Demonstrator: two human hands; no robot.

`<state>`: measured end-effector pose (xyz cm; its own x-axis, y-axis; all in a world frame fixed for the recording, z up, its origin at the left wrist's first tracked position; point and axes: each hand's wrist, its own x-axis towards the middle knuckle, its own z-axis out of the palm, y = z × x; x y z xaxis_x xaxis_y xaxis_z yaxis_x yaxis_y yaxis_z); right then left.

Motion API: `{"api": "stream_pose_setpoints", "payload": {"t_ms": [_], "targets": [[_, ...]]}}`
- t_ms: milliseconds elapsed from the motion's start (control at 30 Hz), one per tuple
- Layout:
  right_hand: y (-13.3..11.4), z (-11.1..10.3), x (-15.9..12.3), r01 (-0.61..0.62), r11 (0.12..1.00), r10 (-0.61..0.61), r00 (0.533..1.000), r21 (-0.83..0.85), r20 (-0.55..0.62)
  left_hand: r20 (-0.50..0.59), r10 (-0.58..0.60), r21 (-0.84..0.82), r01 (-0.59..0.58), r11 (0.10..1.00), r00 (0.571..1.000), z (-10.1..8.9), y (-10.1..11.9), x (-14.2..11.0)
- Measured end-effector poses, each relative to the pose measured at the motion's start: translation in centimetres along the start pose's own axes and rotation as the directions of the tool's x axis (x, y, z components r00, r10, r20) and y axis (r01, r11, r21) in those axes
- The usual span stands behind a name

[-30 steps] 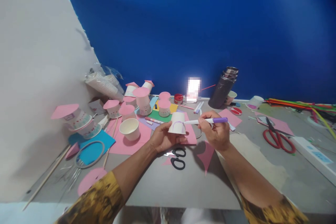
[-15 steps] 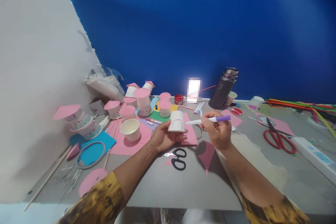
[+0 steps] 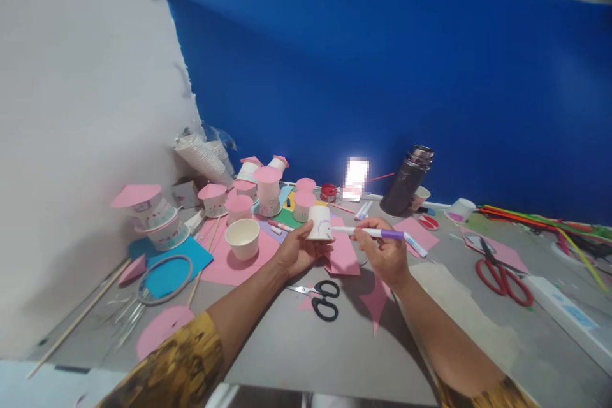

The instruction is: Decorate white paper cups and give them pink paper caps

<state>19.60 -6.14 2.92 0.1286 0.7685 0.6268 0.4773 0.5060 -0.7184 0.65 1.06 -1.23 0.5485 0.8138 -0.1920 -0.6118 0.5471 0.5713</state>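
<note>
My left hand point(image 3: 302, 250) grips a white paper cup point(image 3: 318, 222), held upside down with its rim at the bottom. Purple lines are drawn on the cup's side. In my right hand point(image 3: 382, 254) is a white marker point(image 3: 368, 232) with a purple end, its tip at the cup's right side. Whether the tip touches the cup is hard to tell. Black-handled scissors point(image 3: 325, 299) lie on the table below my left hand. A sheet of pink paper point(image 3: 347, 255) lies beneath and behind the cup.
Several cups with pink paper roofs point(image 3: 268, 188) stand at the left, near an upright cup point(image 3: 243, 239). A dark flask point(image 3: 406, 182) and a lit screen point(image 3: 356, 178) stand by the blue wall. Red-handled scissors point(image 3: 502, 280) and a power strip point(image 3: 564, 306) lie at the right.
The cup has turned in my left hand, so the purple outline sits further to its right. My right hand has lowered and moved left, with the marker more level. The camera view has tilted up.
</note>
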Motion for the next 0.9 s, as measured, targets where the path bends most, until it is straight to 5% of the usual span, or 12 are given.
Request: {"api": "stream_pose_setpoints", "payload": {"t_ms": [367,600,900], "targets": [[-0.7,-0.1,0.0,0.227,0.947,-0.224,0.974,-0.225,0.042,0.009,-0.044,0.048,0.043,0.998,0.999,0.2,-1.0,0.0],[-1.3,-0.2,-0.1,0.189,0.970,-0.167,0.976,-0.156,0.139,0.025,-0.044,0.076,0.042,0.996,0.999,0.0,-1.1,-0.1],[-1.1,-0.3,0.1,0.149,0.968,-0.149,0.989,-0.200,0.013,0.027,-0.117,0.093,0.114,0.989,0.993,0.0,-1.0,-0.2]]}}
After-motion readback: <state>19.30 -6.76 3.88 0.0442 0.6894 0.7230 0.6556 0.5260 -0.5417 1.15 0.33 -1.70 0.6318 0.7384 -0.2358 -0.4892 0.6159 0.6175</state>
